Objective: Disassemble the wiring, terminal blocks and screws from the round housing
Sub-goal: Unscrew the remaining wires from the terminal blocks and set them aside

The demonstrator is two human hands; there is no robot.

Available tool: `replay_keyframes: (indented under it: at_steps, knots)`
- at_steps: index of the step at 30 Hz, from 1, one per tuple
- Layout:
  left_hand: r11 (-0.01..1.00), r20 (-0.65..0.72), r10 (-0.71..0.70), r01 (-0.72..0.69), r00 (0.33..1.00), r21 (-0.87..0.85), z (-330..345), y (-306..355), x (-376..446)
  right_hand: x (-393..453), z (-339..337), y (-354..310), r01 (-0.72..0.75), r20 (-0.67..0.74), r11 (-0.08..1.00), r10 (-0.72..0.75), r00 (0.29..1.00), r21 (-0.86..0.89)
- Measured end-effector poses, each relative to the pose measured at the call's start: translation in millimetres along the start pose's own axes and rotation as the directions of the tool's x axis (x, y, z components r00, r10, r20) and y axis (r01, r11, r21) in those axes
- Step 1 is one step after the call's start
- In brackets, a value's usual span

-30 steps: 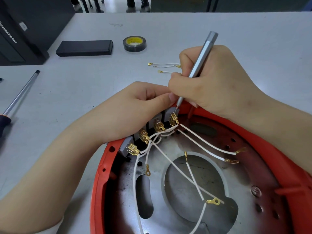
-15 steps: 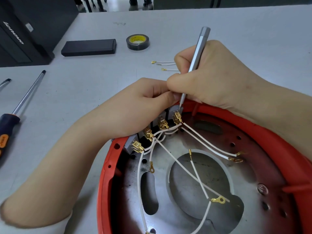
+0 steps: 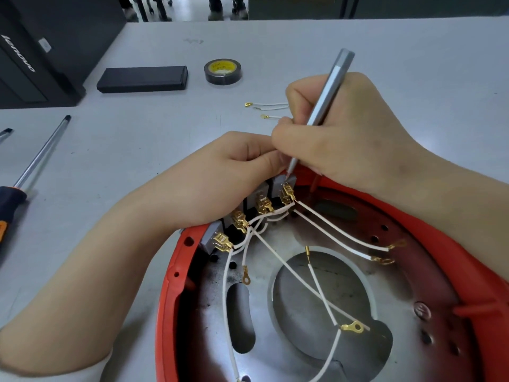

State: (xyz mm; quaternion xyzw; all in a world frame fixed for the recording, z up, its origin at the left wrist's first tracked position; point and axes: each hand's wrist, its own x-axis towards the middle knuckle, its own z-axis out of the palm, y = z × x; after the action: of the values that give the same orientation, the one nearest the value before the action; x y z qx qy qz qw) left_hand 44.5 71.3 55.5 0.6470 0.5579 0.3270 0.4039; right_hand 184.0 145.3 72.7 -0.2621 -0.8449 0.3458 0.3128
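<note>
Since a moment ago the hands have hardly moved; the right hand (image 3: 344,139) still grips the thin silver screwdriver (image 3: 327,100), its tip down at the far gold clip (image 3: 287,193). The left hand (image 3: 220,177) rests curled on the red round case (image 3: 176,285) beside the clips, maybe pinching the tip. White wires (image 3: 338,238) lie inside the case, below both hands.
</note>
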Motion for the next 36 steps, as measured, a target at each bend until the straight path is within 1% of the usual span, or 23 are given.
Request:
replay_keyframes:
  at_steps: [2,9,18,21,26,29,32,34,36]
  knots:
    - [1.000,0.004,0.013,-0.013,1.000,-0.011,0,-2,1,1,1,0,0.004,0.004,0.999,-0.004,1.000,-0.036]
    - [0.999,0.002,0.029,-0.029,1.000,-0.038,0,1,0,3,2,1,0.015,0.002,0.998,-0.015,1.000,-0.059]
    - [0.997,-0.034,-0.034,0.036,0.999,0.073,-3,0,1,9,4,-2,-0.030,0.073,0.999,0.031,0.997,-0.018]
    - [0.995,-0.057,-0.050,0.055,0.997,0.080,-2,0,1,11,4,-4,-0.034,0.088,0.999,0.035,0.995,-0.016]
    - [0.995,-0.050,-0.064,0.068,0.997,0.077,-2,0,2,12,3,-3,-0.030,0.107,0.999,0.031,0.994,-0.012]
    - [0.997,-0.038,-0.033,0.036,0.999,0.073,-2,-3,2,5,2,-1,0.007,0.050,1.000,-0.006,0.999,-0.020]
    - [1.000,0.002,0.019,-0.019,1.000,0.003,0,-1,2,-1,0,0,0.019,-0.023,1.000,-0.019,1.000,-0.002]
    - [0.999,0.028,0.031,-0.031,0.999,-0.021,0,1,2,-1,-2,1,0.017,-0.037,1.000,-0.017,0.999,0.005]
    - [0.999,0.021,0.043,-0.043,0.999,-0.012,0,0,2,0,-1,0,0.018,-0.024,0.999,-0.019,1.000,-0.038]
